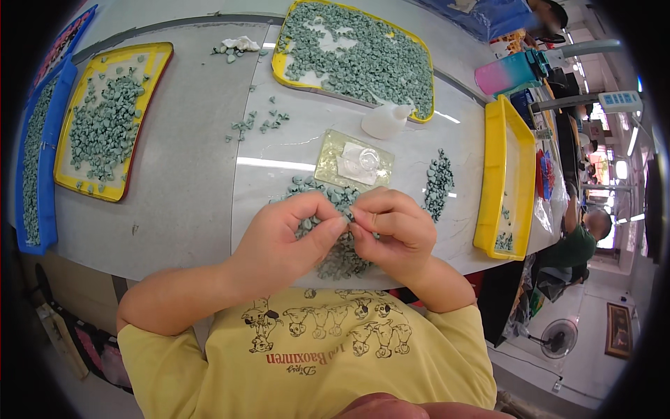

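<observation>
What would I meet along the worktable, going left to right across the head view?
Blue tray → yellow tray → left hand → right hand → narrow heap of green pieces → yellow bin.

1 fan (559,339) stands right of the grey table (188,140) (tube lights (633,141) glow beyond).

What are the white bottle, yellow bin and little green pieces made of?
White bottle: probably plastic; it looks smooth and milky.
Yellow bin: likely hard plastic, slightly shiny, with smooth rounded edges.
Green pieces: maybe stone or plastic; smooth-looking, too small to tell.
</observation>
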The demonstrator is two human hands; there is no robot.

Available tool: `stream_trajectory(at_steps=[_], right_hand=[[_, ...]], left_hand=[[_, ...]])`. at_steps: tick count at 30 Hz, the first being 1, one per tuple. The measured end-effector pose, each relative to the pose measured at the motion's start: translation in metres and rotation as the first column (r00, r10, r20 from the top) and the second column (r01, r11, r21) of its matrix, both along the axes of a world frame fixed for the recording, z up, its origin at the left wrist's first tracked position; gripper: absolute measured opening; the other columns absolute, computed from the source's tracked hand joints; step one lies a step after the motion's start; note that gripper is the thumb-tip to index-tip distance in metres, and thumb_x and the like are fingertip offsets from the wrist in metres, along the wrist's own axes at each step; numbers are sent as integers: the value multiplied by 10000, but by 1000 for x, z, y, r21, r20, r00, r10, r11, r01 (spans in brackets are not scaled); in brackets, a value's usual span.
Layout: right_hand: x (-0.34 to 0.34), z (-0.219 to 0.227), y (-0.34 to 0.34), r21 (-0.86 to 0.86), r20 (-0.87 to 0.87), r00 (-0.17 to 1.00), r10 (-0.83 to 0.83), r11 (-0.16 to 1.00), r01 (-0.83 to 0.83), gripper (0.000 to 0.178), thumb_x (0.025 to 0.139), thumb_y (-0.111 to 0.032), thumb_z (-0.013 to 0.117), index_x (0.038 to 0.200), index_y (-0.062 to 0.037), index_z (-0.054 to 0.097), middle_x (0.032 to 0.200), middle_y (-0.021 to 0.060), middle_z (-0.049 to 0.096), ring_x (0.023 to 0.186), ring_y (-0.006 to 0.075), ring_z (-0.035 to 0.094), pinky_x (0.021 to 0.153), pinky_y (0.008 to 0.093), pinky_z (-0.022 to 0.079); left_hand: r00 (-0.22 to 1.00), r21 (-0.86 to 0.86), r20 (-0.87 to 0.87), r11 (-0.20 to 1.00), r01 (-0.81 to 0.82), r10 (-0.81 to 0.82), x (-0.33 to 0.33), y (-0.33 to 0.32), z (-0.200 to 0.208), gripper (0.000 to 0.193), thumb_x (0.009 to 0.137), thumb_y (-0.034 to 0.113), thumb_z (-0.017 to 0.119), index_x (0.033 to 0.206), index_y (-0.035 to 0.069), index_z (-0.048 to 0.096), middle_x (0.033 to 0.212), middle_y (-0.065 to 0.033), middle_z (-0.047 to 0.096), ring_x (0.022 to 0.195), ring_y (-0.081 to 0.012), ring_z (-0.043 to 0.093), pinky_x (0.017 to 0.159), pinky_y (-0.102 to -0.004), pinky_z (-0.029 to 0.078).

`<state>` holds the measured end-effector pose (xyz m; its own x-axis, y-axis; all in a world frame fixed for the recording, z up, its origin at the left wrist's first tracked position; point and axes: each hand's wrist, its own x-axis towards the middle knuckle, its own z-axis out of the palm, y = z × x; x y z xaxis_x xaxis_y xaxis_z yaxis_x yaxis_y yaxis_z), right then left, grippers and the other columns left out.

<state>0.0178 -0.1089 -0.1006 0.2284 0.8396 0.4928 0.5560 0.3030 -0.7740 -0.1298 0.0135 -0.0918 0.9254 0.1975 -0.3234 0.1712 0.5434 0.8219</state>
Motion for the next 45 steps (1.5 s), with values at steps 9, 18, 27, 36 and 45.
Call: stream_trajectory(at_steps=[9,18,27,36,45], right_hand=[[18,3,-16,-49,-36,999,-28,998,26,188,737,74,653,911,20,609,872,134,618,726,196,602,625,265,474],[40,18,-37,-57,131,987,-97,993,105,177,738,72,643,900,4,620,805,91,623,684,179,590,607,267,462],[65,18,-54,-104,164,986,19,995,-1,216,672,99,649,867,9,623,760,91,606,652,187,575,574,274,458],[60,7,-46,-165,256,962,98,985,-56,236,643,87,661,860,1,625,771,91,604,644,210,567,572,279,458],[57,-6,-34,-147,290,957,22,989,22,240,635,108,653,855,15,628,758,90,599,647,202,570,558,270,449]], left_hand=[[998,82,11,995,61,-62,19,-4,3,143,905,162,548,900,23,581,659,43,507,583,-13,426,506,-185,356],[993,33,-115,999,-6,9,26,-3,6,186,882,187,586,884,8,636,628,26,514,519,-37,409,450,-206,320],[971,804,-170,593,37,170,14,-3,-9,154,813,133,635,832,-17,664,706,-49,622,628,-99,524,549,-241,402],[901,279,-321,938,-204,292,-8,12,-17,181,911,185,529,967,29,603,617,52,430,491,-13,336,414,-183,240],[946,594,-173,795,-122,274,-20,12,-50,153,912,135,506,1019,40,560,653,11,495,540,-79,438,488,-216,356]])
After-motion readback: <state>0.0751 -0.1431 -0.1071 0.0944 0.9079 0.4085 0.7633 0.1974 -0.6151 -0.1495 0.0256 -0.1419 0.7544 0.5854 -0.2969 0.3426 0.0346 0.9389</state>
